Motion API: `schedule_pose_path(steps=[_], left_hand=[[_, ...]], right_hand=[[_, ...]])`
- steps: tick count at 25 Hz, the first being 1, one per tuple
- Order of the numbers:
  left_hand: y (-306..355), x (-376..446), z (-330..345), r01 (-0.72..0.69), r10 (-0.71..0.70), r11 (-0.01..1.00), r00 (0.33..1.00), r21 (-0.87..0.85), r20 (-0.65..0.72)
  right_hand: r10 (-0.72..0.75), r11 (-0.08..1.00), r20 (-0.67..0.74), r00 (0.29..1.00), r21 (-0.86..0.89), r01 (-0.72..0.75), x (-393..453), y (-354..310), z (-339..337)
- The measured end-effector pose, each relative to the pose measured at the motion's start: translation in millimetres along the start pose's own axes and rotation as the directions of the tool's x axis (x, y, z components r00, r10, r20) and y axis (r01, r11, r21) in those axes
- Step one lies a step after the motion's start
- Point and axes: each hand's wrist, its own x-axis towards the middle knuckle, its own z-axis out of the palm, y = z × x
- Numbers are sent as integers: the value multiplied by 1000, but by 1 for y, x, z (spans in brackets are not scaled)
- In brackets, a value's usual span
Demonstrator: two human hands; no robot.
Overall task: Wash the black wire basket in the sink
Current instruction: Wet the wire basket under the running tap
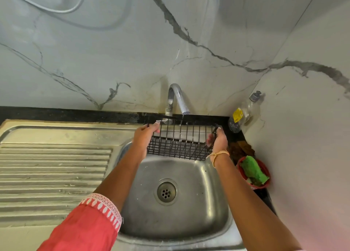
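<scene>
Basket point(180, 144) position: the black wire basket is held in the air above the far part of the sink point(208, 209), directly below the spout of the tap point(177, 99), and is not resting on the steel bowl. It is tilted so that its grid base faces the camera and its upright bars point toward the wall. A thin stream of water point(182, 121) falls from the spout onto the top of the basket near its middle. Left hand point(144, 135): fingers curled over the left end of the basket, gripping the top wire, with the thumb side toward the camera. Right hand point(217, 141): fingers wrapped around the right end of the basket, gripping the side wires; a yellow thread band point(217, 155) sits on the wrist. Both hands are therefore closed on the basket, one at each end. The left forearm emerges from a red sleeve point(85, 228) with a white patterned hem. The drain point(166, 192) lies in the middle of the bowl, below and nearer the camera than the basket. A ribbed draining board point(53, 171) adjoins the bowl on the left. On the dark counter strip to the right of the sink, a clear bottle point(244, 114) with a yellow label stands in the corner against the marble wall point(113, 52), and a red bowl point(265, 172) holding a green cloth point(253, 170) sits nearer the camera.
</scene>
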Motion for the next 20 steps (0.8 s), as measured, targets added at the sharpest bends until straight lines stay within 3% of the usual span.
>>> schedule_pose_path(steps=[5,9,13,16,20], left_hand=[[15,6,20,-215,163,932,968,291,192],[34,15,42,-270,192,805,961,529,199],[57,14,56,-421,179,696,886,581,428],[62,19,46,-495,206,666,841,558,501],[51,29,15,-473,307,720,873,507,378]], right_hand=[[111,989,-88,990,-91,-119,13,12,-17],[373,919,-152,915,-75,-387,12,23,-42],[602,790,-129,788,-44,-611,3,28,-59],[683,724,-91,725,-47,-688,6,28,-66],[614,789,5,789,-35,-613,10,10,-52]])
